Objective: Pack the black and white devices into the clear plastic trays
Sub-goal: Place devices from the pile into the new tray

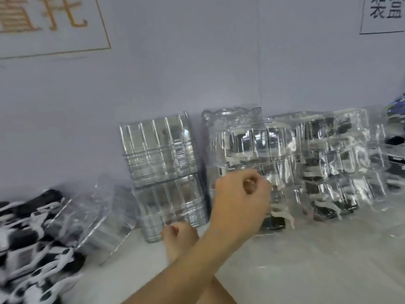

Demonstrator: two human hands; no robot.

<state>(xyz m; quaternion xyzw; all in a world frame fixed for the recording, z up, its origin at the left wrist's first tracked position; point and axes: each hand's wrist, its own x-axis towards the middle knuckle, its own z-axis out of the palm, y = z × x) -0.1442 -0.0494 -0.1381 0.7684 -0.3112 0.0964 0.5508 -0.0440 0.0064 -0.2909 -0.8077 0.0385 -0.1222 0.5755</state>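
Observation:
A heap of black and white devices (32, 249) lies at the left, blurred. Two stacks of empty clear plastic trays (162, 172) stand against the wall. To their right stand filled trays (328, 163) with devices inside. My arms are crossed. My left hand (241, 200) reaches right, its fingers curled at the front of a filled clear tray (276, 194) and seemingly gripping its edge. My right hand (177, 238) lies under the left forearm at the foot of the empty stack, with curled fingers. What it holds is hidden.
A loose clear tray (94, 220) leans on the device heap. Clear plastic sheet (317, 260) covers the white table at the right. The grey wall (197, 73) carries two signs. Dark items (396, 137) sit at the far right edge.

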